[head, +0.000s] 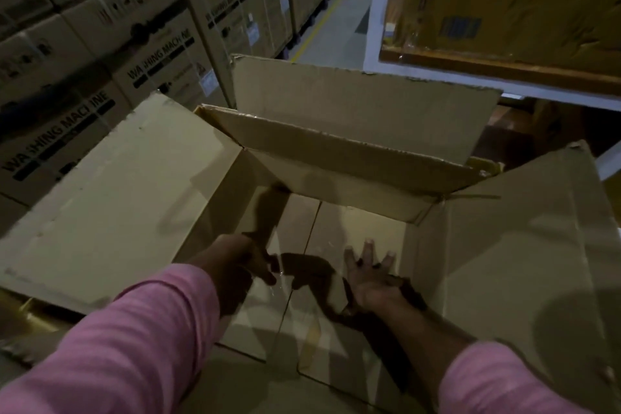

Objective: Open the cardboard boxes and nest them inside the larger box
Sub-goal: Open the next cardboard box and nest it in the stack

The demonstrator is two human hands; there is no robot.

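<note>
Both hands reach down into one big open cardboard box [336, 245], and neither grip holds anything that can be made out. In the head view, the right hand [369, 276] lies spread wide, fingers straight and fanned, palm down on or just above the bottom panels of the box. The left hand [238, 262] is lower left of it, near the box's left inner wall; its fingers look loosely bent, but it is dark and blurred, so whether they touch the cardboard cannot be told. Pink sleeves [134, 346] cover both forearms, the right one pushed back from the wrist.

That box stands directly below the camera with all its top flaps turned outward: a broad left flap [111, 198] lying nearly flat, a right flap [524, 245] sloping up, and a far flap [356, 101] standing upright. Its floor shows two bottom flaps meeting at a seam between the hands. Inside, only the hands and their shadows show.

Behind the left flap rise stacked cartons printed "WASHING MACHINE" [161, 54], several rows deep. A floor aisle [339, 17] with a yellow line runs away between these stacks and a white shelf frame [379, 10] on the right, which carries a yellowish carton [504, 0] on a wooden board.
</note>
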